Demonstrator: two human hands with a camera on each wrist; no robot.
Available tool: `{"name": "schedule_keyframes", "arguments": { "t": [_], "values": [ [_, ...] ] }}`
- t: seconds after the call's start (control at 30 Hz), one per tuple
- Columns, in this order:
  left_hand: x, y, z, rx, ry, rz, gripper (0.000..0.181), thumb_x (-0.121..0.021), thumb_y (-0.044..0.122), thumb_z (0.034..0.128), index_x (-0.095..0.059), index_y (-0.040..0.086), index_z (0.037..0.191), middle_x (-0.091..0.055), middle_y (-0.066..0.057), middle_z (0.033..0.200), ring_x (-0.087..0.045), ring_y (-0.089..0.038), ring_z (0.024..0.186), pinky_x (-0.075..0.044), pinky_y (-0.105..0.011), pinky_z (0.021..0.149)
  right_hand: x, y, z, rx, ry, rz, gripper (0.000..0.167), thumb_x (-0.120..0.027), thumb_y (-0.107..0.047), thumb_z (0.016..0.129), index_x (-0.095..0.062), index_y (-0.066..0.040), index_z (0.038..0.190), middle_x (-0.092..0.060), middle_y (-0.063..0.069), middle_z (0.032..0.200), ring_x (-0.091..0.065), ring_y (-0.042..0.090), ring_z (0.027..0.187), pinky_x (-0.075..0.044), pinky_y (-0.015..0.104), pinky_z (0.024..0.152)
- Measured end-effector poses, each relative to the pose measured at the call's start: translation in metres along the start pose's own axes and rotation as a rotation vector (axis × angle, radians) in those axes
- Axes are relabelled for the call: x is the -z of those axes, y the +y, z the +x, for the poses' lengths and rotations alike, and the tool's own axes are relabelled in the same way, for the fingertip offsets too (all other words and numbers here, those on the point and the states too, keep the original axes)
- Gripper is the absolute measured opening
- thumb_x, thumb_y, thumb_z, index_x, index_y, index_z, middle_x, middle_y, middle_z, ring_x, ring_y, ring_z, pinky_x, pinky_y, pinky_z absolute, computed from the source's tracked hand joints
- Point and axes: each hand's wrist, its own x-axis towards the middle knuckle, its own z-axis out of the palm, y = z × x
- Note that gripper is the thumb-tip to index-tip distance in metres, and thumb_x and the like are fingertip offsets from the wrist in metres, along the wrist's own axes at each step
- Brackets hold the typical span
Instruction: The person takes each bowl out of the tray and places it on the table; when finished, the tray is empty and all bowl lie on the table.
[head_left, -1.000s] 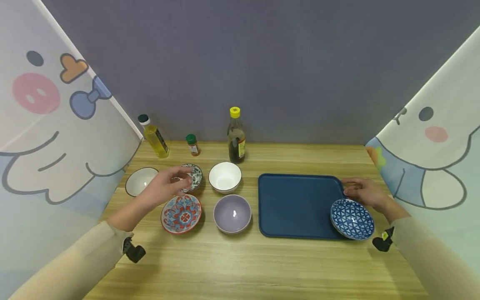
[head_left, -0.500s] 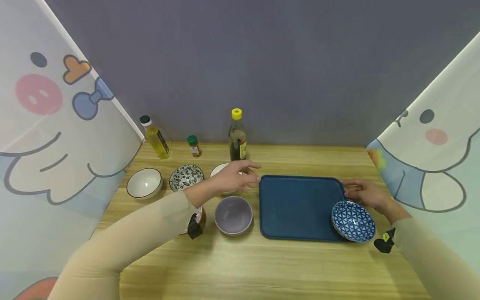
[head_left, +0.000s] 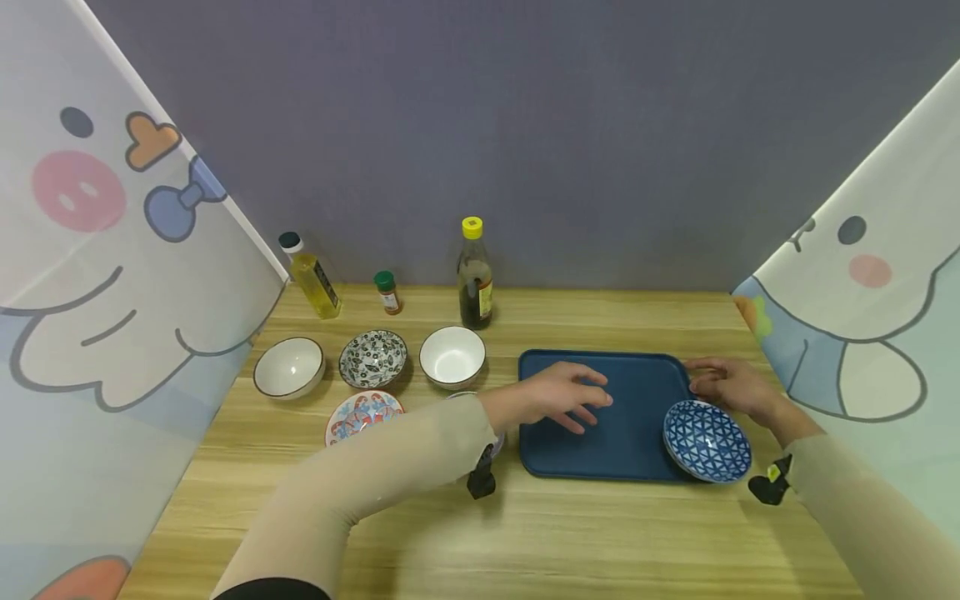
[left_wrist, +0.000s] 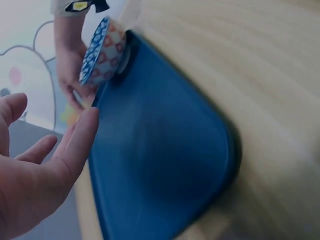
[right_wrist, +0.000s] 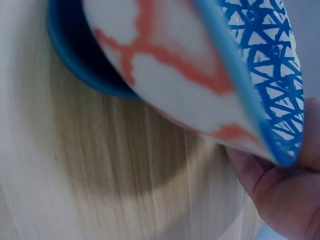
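Note:
My left hand [head_left: 558, 396] hovers over the left half of the dark blue tray [head_left: 630, 450], fingers spread and slightly bent, holding nothing. In the left wrist view the tray [left_wrist: 165, 135] lies beyond its fingers. A bowl [head_left: 707, 442] with a blue-and-white triangle inside rests over the tray's front right corner; its outer side has a red pattern [right_wrist: 185, 85]. My right hand [head_left: 731, 387] lies beside the tray's right edge, just behind this bowl, with its fingertips near the rim. The bowl partly hides that hand in the right wrist view.
Left of the tray are a white bowl [head_left: 452, 357], a black floral bowl [head_left: 372, 359], another white bowl [head_left: 288, 367], a partly hidden red-blue bowl [head_left: 363, 412] and a mostly covered purple bowl [head_left: 498, 446]. Behind stand a soy sauce bottle [head_left: 475, 287], spice jar [head_left: 387, 293] and oil bottle [head_left: 315, 279].
My left hand has swept right, from above the floral bowl, past the white bowl, to above the tray. The right hand, tray and bowls stay where they were.

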Motion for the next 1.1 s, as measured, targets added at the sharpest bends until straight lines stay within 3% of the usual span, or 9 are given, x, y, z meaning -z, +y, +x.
{"name": "schedule_keyframes", "arguments": {
  "t": [0.27,0.47,0.6,0.9,1.1],
  "values": [
    [-0.033,-0.007,0.026,0.022,0.012,-0.087,0.050,-0.071,0.022,0.0984,-0.057,0.010,0.145,-0.069,-0.016,0.128,-0.074,-0.029,0.100,-0.065,-0.044,0.082,0.001,0.003,0.001,0.025,0.016,-0.018,0.052,-0.058,-0.007,0.104,-0.041,0.012,0.149,-0.063,0.033,0.126,-0.067,0.013,0.100,-0.063,0.031,0.082],
    [-0.053,-0.010,0.043,0.029,0.032,-0.147,0.052,-0.074,0.015,0.0958,-0.058,0.011,0.145,-0.075,-0.007,0.113,-0.072,-0.036,0.107,-0.061,-0.053,0.093,0.003,0.003,0.001,0.018,0.014,-0.017,0.053,-0.058,-0.011,0.105,-0.040,0.013,0.149,-0.059,0.036,0.132,-0.066,0.019,0.107,-0.063,0.031,0.083],
    [-0.064,-0.014,0.053,0.038,0.027,-0.163,0.055,-0.075,0.009,0.0933,-0.058,0.014,0.146,-0.075,-0.004,0.108,-0.071,-0.036,0.108,-0.060,-0.055,0.094,0.003,0.003,0.002,-0.002,0.010,-0.019,0.054,-0.057,-0.013,0.106,-0.039,0.011,0.150,-0.057,0.035,0.135,-0.065,0.023,0.112,-0.063,0.032,0.086],
    [-0.081,-0.020,0.067,0.074,0.032,-0.172,0.060,-0.077,0.004,0.0893,-0.059,0.018,0.145,-0.075,-0.007,0.105,-0.072,-0.032,0.105,-0.062,-0.051,0.089,0.001,0.002,0.005,-0.020,0.005,0.014,0.053,-0.055,-0.011,0.106,-0.039,0.010,0.151,-0.060,0.032,0.134,-0.066,0.016,0.108,-0.063,0.034,0.087],
    [-0.091,-0.023,0.070,0.113,0.001,-0.155,0.069,-0.078,0.004,0.0891,-0.053,0.024,0.150,-0.076,-0.008,0.104,-0.073,-0.029,0.102,-0.063,-0.049,0.086,-0.001,0.003,0.003,-0.013,0.007,0.021,0.052,-0.055,-0.011,0.106,-0.039,0.009,0.152,-0.058,0.034,0.135,-0.066,0.012,0.106,-0.063,0.033,0.086]
  ]
}}
